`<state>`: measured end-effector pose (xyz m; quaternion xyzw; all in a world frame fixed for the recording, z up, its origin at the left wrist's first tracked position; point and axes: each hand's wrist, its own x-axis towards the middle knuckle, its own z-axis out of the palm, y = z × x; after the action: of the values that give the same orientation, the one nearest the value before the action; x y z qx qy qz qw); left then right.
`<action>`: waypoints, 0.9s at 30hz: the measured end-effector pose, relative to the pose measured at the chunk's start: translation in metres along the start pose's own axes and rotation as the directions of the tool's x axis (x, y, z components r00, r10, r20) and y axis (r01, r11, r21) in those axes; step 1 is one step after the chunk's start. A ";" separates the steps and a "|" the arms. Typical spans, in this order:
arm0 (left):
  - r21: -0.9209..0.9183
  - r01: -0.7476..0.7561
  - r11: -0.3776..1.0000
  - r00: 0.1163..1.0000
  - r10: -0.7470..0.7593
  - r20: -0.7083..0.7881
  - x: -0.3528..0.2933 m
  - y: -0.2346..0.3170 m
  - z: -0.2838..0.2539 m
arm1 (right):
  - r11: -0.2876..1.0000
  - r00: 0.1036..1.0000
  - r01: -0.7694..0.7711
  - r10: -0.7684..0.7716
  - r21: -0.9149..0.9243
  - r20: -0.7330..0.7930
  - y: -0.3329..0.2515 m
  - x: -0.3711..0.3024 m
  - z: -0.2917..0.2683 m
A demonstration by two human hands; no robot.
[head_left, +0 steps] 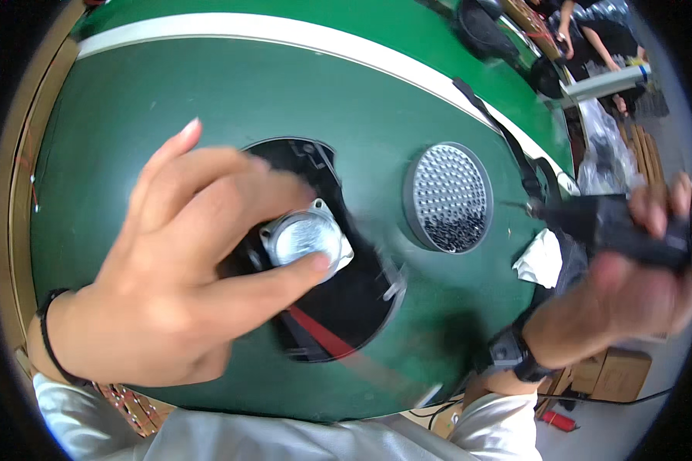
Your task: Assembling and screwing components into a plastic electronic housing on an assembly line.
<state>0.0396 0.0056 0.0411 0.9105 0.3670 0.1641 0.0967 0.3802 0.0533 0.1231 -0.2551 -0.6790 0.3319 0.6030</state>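
My left hand (173, 284) is closed round a silver, round-faced metal part (304, 234) with small holed corner tabs, thumb and a finger at its sides. The part sits over a black, rounded panel (354, 303) on the green table. Out to the right, my right hand (634, 296) grips a black power screwdriver (584, 219), blurred by motion. Its thin bit points left toward a round grey dish (409, 203) with a dimpled or perforated inside. Small black screws (454, 233) lie heaped in the dish's near part.
A crumpled white tissue (540, 260) lies right of the dish. A black strap (527, 173) runs along the table's right edge. At the far right, another person's arms (598, 48) show beside plastic bags (603, 142). A cardboard box (621, 375) stands below, at lower right.
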 end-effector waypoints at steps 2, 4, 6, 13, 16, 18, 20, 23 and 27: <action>-0.063 -0.021 0.998 0.995 0.027 0.097 0.001 -0.003 -0.012 | 0.995 0.982 -0.084 0.091 0.050 -0.164 0.019 0.005 0.004; -0.350 0.147 0.925 0.989 -0.139 0.050 0.002 -0.004 -0.011 | 0.996 0.989 -0.072 0.078 0.051 -0.123 0.042 0.008 -0.005; -0.318 0.113 0.941 0.988 -0.072 0.137 0.008 0.001 -0.017 | 0.997 0.982 -0.029 0.016 -0.070 -0.186 0.060 0.006 0.002; -0.186 0.157 0.970 0.983 -0.135 0.125 -0.001 0.024 -0.006 | 0.985 0.966 -0.069 0.026 -0.160 -0.256 0.069 0.006 -0.001; -0.261 0.085 0.961 0.996 -0.084 0.015 -0.003 0.015 0.007 | 0.986 0.957 -0.082 0.036 -0.147 -0.289 0.075 0.005 0.001; -0.213 0.057 0.975 0.998 -0.063 -0.019 0.000 0.009 0.012 | 0.988 0.955 -0.068 0.023 -0.141 -0.297 0.077 0.005 0.004; -0.165 0.031 0.986 0.998 -0.040 -0.054 0.002 0.005 0.013 | 0.991 0.934 -0.097 0.058 -0.093 -0.352 0.078 0.005 0.009; -0.019 0.023 1.000 0.999 -0.023 -0.026 0.005 0.001 0.011 | 0.990 0.939 -0.072 0.025 -0.124 -0.344 0.080 0.004 0.008; 0.106 0.016 0.994 0.999 -0.020 0.045 0.008 0.005 0.000 | 0.989 0.944 -0.054 0.006 -0.136 -0.330 0.080 0.004 0.009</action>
<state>0.0479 0.0073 0.0441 0.9145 0.3811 0.1228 0.0581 0.3665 0.1069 0.0641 -0.3598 -0.5871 0.2443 0.6828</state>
